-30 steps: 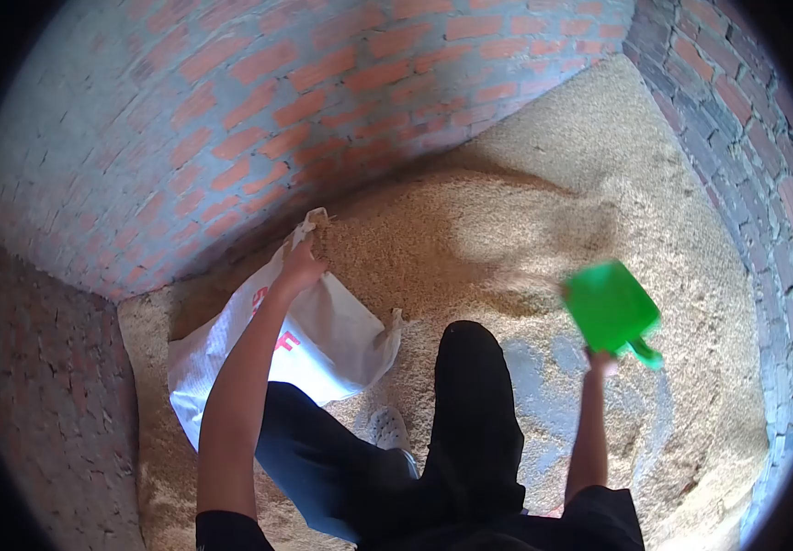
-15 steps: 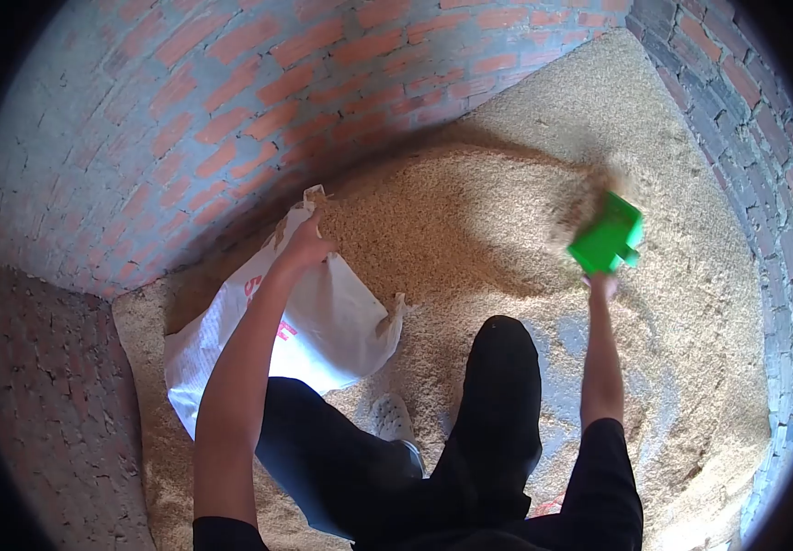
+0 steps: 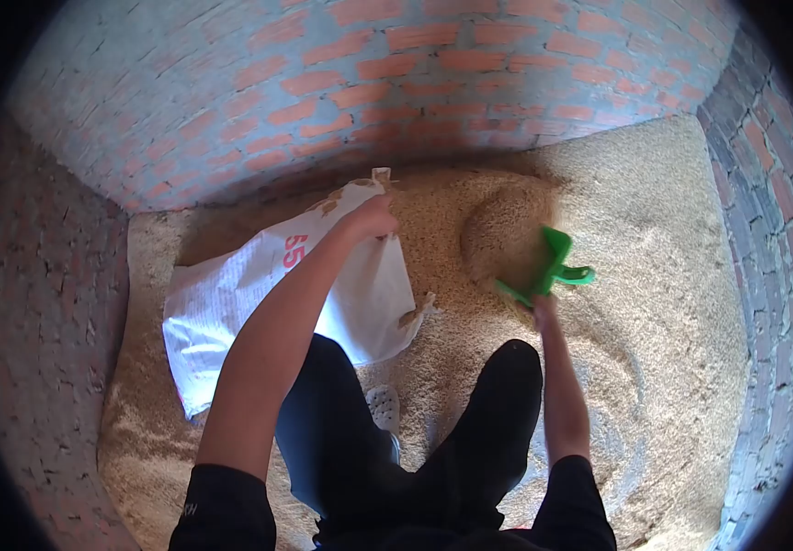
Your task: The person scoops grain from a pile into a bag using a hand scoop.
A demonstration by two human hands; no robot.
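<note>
My left hand [image 3: 373, 220] grips the upper rim of a white woven sack [image 3: 231, 303] with red printing, which leans to the left with its mouth toward the right. My right hand [image 3: 543, 310] is closed on a green scoop [image 3: 553, 253], dustpan-like, with a short handle sticking out to the right. Heaped in the scoop is a mound of loose tan material [image 3: 507, 230] that looks like husks. The scoop is a short way right of the sack's mouth. My right fingers are partly hidden and blurred.
Tan husk-like material [image 3: 672, 220] covers the floor and banks up at the back right. Brick walls [image 3: 406, 64] enclose the space at the back, left and right. My legs [image 3: 341, 432] are in front, with a light perforated shoe [image 3: 383, 409] beside the sack.
The scoop has swung left and toward the sack and now carries a mound of material. My left hand has shifted right in view with the sack's rim; the camera has also turned.
</note>
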